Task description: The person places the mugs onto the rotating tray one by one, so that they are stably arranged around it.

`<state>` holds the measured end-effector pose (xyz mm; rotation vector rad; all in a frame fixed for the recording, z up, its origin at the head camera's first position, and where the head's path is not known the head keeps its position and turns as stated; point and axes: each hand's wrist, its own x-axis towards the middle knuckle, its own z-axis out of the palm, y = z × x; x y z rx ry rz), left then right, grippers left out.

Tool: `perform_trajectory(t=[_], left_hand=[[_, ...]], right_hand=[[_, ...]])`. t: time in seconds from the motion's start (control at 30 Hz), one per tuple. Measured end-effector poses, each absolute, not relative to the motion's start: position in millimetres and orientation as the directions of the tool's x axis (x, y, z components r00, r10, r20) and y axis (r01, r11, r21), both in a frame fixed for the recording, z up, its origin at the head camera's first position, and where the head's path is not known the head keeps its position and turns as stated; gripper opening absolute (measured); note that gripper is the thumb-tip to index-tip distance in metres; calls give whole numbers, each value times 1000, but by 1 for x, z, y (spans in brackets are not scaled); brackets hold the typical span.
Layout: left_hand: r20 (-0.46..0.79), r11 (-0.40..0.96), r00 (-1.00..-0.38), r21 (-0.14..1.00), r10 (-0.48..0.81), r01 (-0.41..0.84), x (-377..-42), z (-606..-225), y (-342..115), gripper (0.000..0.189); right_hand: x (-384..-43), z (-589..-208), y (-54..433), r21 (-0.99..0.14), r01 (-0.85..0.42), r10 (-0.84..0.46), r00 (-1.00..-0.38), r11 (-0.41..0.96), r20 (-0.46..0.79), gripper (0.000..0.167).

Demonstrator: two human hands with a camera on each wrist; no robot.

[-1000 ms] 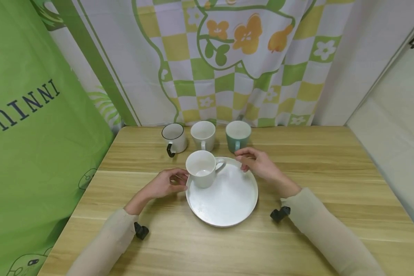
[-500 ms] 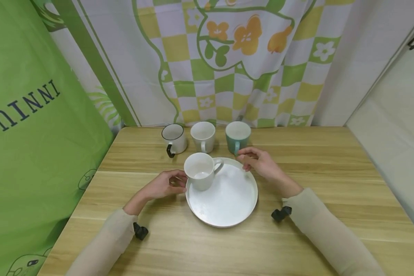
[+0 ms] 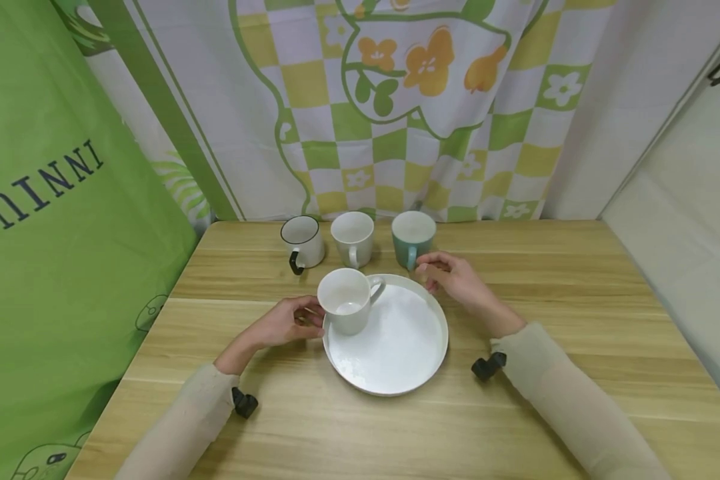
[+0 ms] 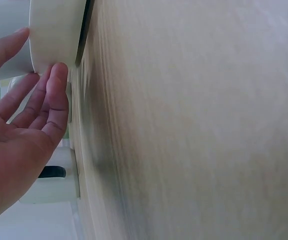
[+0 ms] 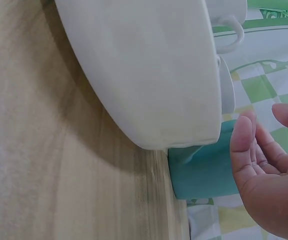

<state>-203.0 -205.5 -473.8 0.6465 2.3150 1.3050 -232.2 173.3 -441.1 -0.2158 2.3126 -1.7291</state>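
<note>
A white mug (image 3: 348, 320) stands on the left part of a round white tray (image 3: 402, 347), its handle turned to the back right. My left hand (image 3: 285, 323) is beside them, fingers loosely bent. In the left wrist view its fingertips meet the tray's wall (image 4: 56, 30), with the thumb by the mug's base. My right hand (image 3: 456, 280) is over the table past the tray's back right rim, fingertips close to the handle of a teal mug (image 3: 408, 250). The right wrist view shows that hand (image 5: 269, 175) relaxed, nothing between thumb and fingers, the teal mug (image 5: 204, 172) behind it.
Left of the teal mug stand another white mug (image 3: 354, 243) and a white mug with a black rim and black handle (image 3: 309, 252). All three line the back edge of the wooden table (image 3: 516, 427). A patterned curtain (image 3: 420, 153) hangs behind, and green cloth (image 3: 66, 267) at left.
The white mug on the tray has shifted slightly left and toward me, with my left hand staying beside it. My right hand has moved slightly right. The tray and back mugs look unmoved.
</note>
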Motion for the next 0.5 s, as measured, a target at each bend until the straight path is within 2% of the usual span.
perform_trajectory(t=[0.5], left_hand=[[-117, 456, -808, 867, 577, 200, -202, -473, -205, 49]], right_hand=[[-250, -445, 170, -962, 23, -203, -976, 273, -81, 30]])
